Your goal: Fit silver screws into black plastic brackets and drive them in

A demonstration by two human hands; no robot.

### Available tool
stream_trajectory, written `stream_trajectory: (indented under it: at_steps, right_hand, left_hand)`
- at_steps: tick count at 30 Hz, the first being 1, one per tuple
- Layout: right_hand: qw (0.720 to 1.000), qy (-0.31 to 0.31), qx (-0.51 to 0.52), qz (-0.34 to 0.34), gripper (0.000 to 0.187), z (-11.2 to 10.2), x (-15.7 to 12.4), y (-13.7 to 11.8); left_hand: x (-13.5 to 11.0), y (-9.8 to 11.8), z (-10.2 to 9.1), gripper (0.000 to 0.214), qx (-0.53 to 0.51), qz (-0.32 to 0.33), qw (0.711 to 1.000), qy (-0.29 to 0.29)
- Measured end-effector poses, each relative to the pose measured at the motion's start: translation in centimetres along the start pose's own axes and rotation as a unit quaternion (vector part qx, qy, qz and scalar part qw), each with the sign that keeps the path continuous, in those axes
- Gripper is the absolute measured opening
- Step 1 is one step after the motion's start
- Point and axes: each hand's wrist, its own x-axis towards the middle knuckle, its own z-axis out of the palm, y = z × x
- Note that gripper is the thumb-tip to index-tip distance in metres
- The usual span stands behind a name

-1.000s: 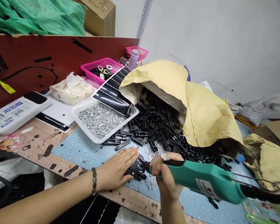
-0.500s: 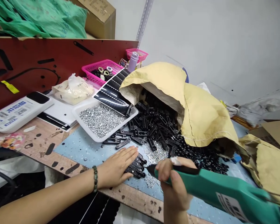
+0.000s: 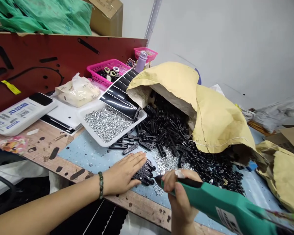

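Note:
My left hand (image 3: 124, 173), with a beaded bracelet at the wrist, lies palm down with fingers stretched out. Its fingers rest along the edge of a row of black plastic parts (image 3: 145, 174) on the blue mat. My right hand (image 3: 180, 192) is wrapped round the front of a green electric screwdriver (image 3: 225, 202). The screwdriver's dark tip points left at the ends of those black parts; whether it touches one I cannot tell. Small silver nuts (image 3: 158, 190) and silver screws (image 3: 170, 160) are scattered just behind the tip.
A white tray (image 3: 101, 142) of small metal pieces stands behind my left hand. Loose black parts (image 3: 161, 127) spill from yellow paper sacks (image 3: 169, 76). A white box-shaped device (image 3: 14, 114), a plastic bag (image 3: 78, 91) and a pink basket (image 3: 95, 75) stand at the back left.
The screwdriver and my right hand have shifted slightly left, and the tip sits a little lower against the row of parts. My left hand stays in place on them.

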Motion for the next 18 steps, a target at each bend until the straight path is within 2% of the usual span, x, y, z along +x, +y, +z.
stream_trajectory:
  at_steps: [6, 18]
  right_hand:
    - [0.999, 0.040, 0.024, -0.015, 0.010, 0.1, 0.3, -2.2]
    - [1.000, -0.005, -0.006, 0.011, 0.001, 0.8, 0.3, 0.6]
  left_hand:
    - [-0.1, -0.3, 0.4, 0.074, -0.015, 0.010, 1.000, 0.021]
    - [-0.1, -0.1, 0.3, 0.073, -0.012, 0.005, 1.000, 0.016]
